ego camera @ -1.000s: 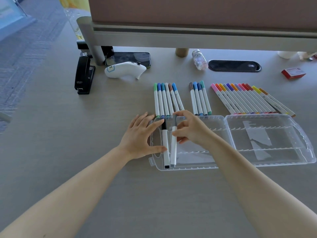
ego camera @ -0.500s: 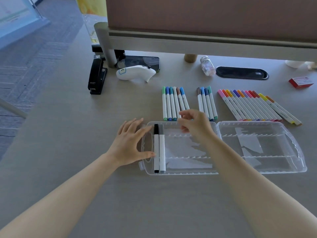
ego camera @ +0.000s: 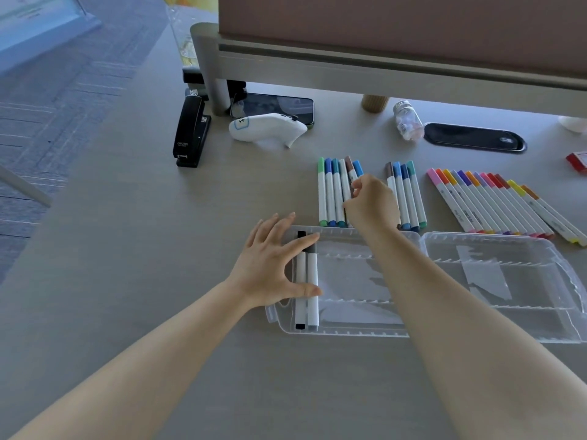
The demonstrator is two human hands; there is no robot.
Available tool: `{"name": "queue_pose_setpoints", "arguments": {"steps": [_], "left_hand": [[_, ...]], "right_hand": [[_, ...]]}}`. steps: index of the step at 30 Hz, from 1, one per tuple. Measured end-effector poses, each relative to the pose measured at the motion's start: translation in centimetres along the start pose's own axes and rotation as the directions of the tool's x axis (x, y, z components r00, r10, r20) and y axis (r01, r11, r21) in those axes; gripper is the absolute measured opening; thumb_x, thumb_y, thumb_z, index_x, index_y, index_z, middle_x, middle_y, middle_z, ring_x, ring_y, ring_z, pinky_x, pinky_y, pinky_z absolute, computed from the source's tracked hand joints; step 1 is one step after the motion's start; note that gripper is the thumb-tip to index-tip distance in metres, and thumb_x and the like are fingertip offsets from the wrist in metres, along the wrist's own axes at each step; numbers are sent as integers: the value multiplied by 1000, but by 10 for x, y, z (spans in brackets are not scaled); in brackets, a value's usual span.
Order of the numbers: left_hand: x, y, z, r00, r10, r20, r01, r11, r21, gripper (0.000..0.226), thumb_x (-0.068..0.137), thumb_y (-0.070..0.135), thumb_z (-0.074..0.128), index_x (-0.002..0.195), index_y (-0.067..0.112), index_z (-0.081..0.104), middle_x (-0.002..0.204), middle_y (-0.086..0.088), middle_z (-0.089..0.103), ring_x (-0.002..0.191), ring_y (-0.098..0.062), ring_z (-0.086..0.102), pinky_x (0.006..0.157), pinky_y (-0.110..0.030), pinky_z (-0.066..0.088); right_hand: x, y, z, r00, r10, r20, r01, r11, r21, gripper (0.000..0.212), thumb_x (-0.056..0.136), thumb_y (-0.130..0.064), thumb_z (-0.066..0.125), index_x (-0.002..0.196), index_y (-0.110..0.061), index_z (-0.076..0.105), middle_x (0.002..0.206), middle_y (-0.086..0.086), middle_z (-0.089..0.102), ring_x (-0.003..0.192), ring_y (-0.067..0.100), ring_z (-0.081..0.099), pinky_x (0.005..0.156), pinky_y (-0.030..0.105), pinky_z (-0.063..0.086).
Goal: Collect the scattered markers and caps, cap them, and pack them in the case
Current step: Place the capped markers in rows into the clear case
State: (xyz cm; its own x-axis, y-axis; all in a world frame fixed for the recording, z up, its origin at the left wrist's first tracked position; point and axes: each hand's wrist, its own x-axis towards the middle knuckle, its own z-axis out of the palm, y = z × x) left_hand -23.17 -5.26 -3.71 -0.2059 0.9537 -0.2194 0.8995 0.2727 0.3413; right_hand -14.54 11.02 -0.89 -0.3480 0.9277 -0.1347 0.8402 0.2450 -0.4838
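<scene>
I am sitting at a pale grey wood-grain desk (ego camera: 127,249), facing a dusty-pink fabric partition (ego camera: 413,30) on a grey metal rail (ego camera: 381,71). Daylight is falling across blue-grey striped carpet (ego camera: 63,100) to my left.

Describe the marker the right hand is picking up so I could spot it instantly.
Behind the clear case lie three groups of markers; take the leftmost group. The right hand pinches the brown-capped marker there, the only brown cap among green, blue and white ones.

Clear case (ego camera: 489,246) open flat; two capped markers (ego camera: 306,287) inside left end; capped marker rows (ego camera: 490,203) behind it.
</scene>
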Motion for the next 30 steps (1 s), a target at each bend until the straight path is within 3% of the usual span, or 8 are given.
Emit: {"name": "queue_pose_setpoints", "arguments": {"steps": [3,8,12,15,17,22,25,30], "left_hand": [[-1,-3,1,1000,-8,-7,8,1000,-16,103,43,89,14,138,51,3,156,4,-8,143,-20,-12,113,-32,-11],[-1,-6,5,999,7,-48,-8,1000,-23,108,38,96,-3,136,51,2,156,4,1,143,-21,-7,111,-30,-12],[-1,-5,4,999,-1,-44,0,1000,-25,106,42,93,16,139,50,9,155,5,2,143,-19,-8,111,-29,-12],[0,-5,4,999,2,-41,-3,999,-33,112,37,97,8,139,49,11,155,5,3,143,-19,-7,111,-29,-11],[0,-4,3,1000,-13,-27,13,999,-29,110,39,93,15,139,49,10,155,5,2,143,-18,-9,112,-30,-11],[1,-1,1,1000,-24,3,24,999,-48,103,44,84,18,140,48,8,155,3,-2,143,-18,-12,113,-32,-12],[0,0,1,1000,-12,3,12,999,-40,104,46,83,17,142,45,8,156,2,-2,143,-19,-11,113,-32,-13],[-1,1,-3,1000,-14,-20,11,994,-104,119,47,93,15,146,28,6,156,3,6,144,-16,-1,115,-31,-7]], "right_hand": [[-3,-2,-1,1000,-28,5,29,987,-158,21,88,-6,54,108,-10,52,88,4,56,74,17,46,47,22,26],[-3,-2,4,997,-72,7,72,976,-207,29,88,-2,51,115,-11,49,99,8,63,76,21,51,63,31,40],[-2,2,0,998,22,54,-34,975,218,45,84,-1,54,126,-15,46,105,5,64,88,21,60,73,33,50],[-6,3,-11,980,73,185,-173,770,614,61,81,5,56,134,-17,36,94,5,60,85,22,61,72,36,58],[-12,4,-21,964,31,262,-209,697,686,78,80,12,56,141,-22,21,91,9,56,83,22,60,64,32,59],[-26,10,-40,907,-94,410,-243,678,693,110,79,18,54,142,-39,-16,80,7,48,72,19,57,52,30,58],[-35,12,-47,873,-104,477,-274,705,654,103,79,17,56,141,-41,-1,79,8,48,64,21,60,50,31,58],[-52,16,-44,824,-93,560,-262,813,520,62,81,4,61,126,-23,29,77,8,60,58,18,62,48,24,56]]}}
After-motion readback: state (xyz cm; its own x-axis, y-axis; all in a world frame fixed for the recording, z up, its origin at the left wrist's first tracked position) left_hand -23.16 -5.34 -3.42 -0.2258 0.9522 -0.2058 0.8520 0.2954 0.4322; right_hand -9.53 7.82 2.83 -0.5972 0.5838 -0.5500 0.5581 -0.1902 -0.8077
